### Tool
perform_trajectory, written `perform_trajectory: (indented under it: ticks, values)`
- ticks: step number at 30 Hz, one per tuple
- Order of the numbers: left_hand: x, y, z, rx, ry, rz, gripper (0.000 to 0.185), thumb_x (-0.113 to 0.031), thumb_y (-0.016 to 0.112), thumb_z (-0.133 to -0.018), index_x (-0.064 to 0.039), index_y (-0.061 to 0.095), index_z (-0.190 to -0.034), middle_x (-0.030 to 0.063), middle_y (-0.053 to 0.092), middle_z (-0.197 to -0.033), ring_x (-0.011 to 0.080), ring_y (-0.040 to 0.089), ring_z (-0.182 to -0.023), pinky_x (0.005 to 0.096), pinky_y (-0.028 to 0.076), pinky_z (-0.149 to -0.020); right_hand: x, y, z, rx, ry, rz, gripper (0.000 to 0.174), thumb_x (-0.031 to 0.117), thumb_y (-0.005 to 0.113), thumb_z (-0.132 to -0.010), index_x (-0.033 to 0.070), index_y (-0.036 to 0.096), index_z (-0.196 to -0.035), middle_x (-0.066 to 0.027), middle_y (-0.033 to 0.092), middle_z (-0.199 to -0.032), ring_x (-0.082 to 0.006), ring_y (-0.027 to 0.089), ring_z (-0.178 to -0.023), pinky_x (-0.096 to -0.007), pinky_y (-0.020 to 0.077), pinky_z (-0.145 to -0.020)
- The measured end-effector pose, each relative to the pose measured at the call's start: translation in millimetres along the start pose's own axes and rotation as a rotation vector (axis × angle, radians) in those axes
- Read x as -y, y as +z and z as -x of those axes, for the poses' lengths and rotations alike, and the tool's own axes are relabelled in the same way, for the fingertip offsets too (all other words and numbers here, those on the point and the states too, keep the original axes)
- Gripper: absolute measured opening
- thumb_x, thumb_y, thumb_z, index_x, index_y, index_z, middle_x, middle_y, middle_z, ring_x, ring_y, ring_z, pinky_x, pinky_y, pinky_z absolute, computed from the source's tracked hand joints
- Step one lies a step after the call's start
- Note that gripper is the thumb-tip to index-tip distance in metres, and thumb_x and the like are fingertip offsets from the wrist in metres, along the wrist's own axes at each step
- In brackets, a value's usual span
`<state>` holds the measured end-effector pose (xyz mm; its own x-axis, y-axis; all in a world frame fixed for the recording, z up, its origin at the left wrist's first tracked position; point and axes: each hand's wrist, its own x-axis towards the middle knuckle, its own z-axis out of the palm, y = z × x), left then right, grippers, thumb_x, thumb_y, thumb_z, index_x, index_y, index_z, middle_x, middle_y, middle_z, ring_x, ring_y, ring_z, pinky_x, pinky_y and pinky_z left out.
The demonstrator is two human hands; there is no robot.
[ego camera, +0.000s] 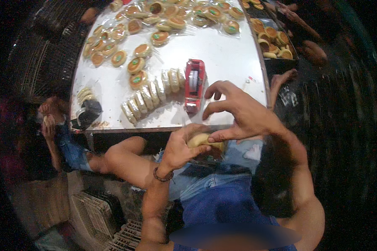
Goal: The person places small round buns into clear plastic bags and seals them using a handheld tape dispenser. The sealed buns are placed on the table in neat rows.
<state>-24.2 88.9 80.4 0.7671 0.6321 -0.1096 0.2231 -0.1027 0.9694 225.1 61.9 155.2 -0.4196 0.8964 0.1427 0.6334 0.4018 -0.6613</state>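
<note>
My left hand (177, 147) grips a round, pale-sided pastry (200, 140) in clear plastic film, held above my lap just off the table's near edge. My right hand (243, 114) is over its right side, fingers spread and curved, the thumb tip at the pastry; nothing shows between the fingers. Beyond my hands, a red tape dispenser (193, 105) with a roll of clear tape rests on the white table (229, 56). Left of it, a curved row of wrapped pastries (148, 97) stands on edge.
Many wrapped pastries (176, 22) cover the table's far side. A black tape dispenser (89, 113) sits at the near left corner. Unwrapped pastries (271, 33) fill a tray at right. Other people's hands (48, 122) and limbs are at both sides; plastic crates (95, 210) stand lower left.
</note>
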Motion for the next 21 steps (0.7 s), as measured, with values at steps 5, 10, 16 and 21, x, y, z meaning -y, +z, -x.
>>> perform_trajectory:
  ticks: [5,10,16,21]
  values:
    - [0,8,-3,-0.012,-0.050,0.179,0.068,-0.016,0.094,-0.071,-0.002,0.061,-0.128,0.0102,0.075,-0.105,0.0145,0.069,-0.099,0.0324,0.054,-0.091,-7,-8,6,0.298,0.091,-0.230,0.023,0.027,0.081,-0.082,0.005,0.074,-0.083,-0.0093,0.062,-0.080,-0.0283,0.062,-0.077,-0.0379,0.0482,-0.069]
    - [20,8,-5,-0.088,0.054,0.148,0.107,-0.026,0.099,-0.061,-0.003,0.043,-0.150,0.0190,0.062,-0.135,0.0266,0.060,-0.125,0.0402,0.047,-0.107,-25,13,23,0.430,0.299,0.325,0.012,0.020,0.077,-0.078,0.008,0.076,-0.079,-0.0055,0.065,-0.078,-0.0267,0.063,-0.078,-0.0397,0.0490,-0.070]
    - [29,31,-36,-0.029,0.134,0.019,0.120,-0.034,0.098,-0.059,-0.002,0.034,-0.155,0.0212,0.052,-0.148,0.0326,0.050,-0.138,0.0440,0.039,-0.116,-22,-12,54,0.333,0.111,0.616,0.014,0.023,0.068,-0.080,0.011,0.073,-0.075,-0.0065,0.069,-0.084,-0.0264,0.066,-0.094,-0.0434,0.0508,-0.082]
    - [20,64,-63,0.077,0.217,-0.077,0.114,-0.026,0.097,-0.064,-0.004,0.032,-0.155,0.0218,0.056,-0.143,0.0322,0.053,-0.135,0.0421,0.042,-0.114,-7,-54,72,0.287,0.272,0.453,0.013,0.018,0.079,-0.074,0.006,0.074,-0.074,-0.0090,0.064,-0.087,-0.0290,0.062,-0.093,-0.0420,0.0481,-0.085]
